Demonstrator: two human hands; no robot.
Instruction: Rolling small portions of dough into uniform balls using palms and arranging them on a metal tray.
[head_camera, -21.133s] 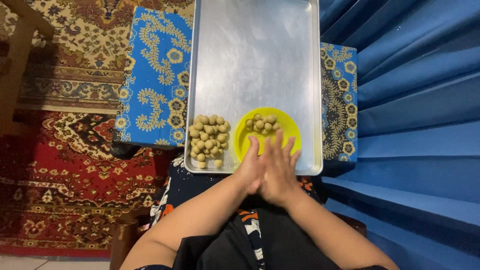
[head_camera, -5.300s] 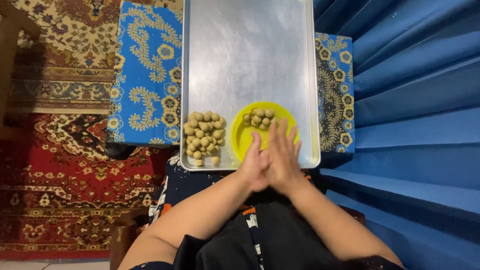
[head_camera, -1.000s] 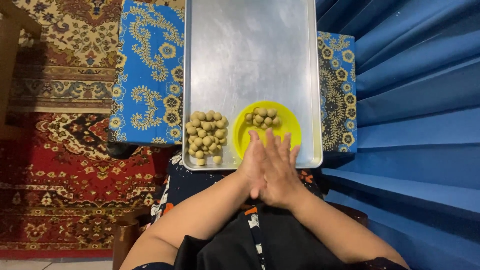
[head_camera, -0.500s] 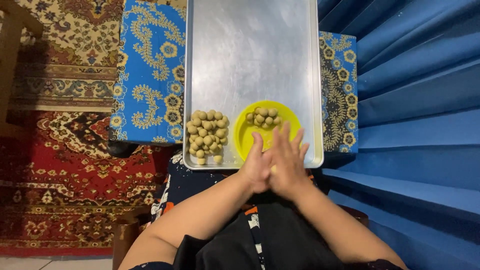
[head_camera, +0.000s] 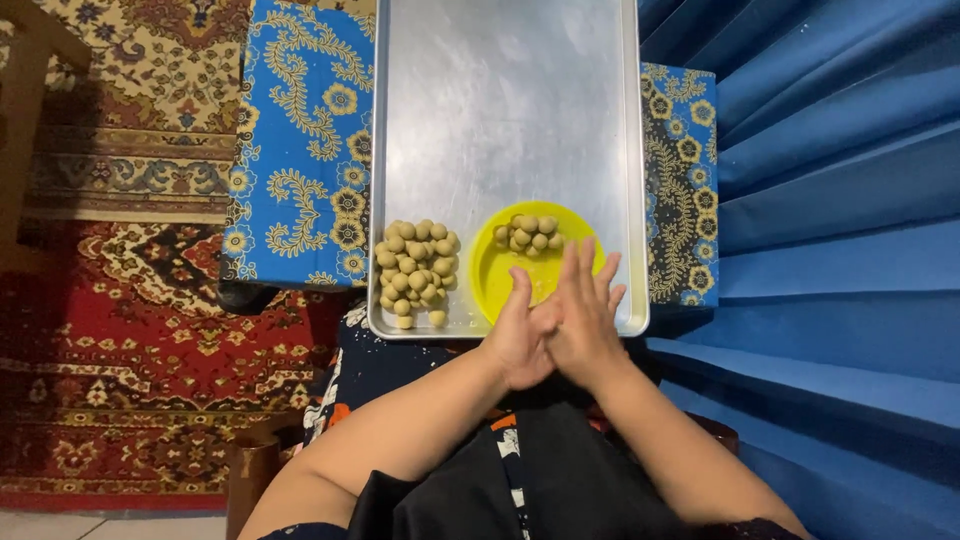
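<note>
Hands: left hand (head_camera: 517, 335) and right hand (head_camera: 583, 318) pressed palm to palm, fingers straight; whatever lies between them is hidden
Place: over the near edge of the tray (head_camera: 500, 110), partly above the yellow bowl (head_camera: 490, 275)
Balls: a few in the bowl (head_camera: 528, 235); a pile (head_camera: 415, 270) on the tray just left of it

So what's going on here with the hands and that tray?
A person presses the left hand and right hand together, palm to palm, at the near edge of a metal tray; whatever is between the palms is hidden. On the tray sits a pile of small pale balls, and beside it a yellow bowl holds a few more. The tray rests on a blue patterned cloth.
</note>
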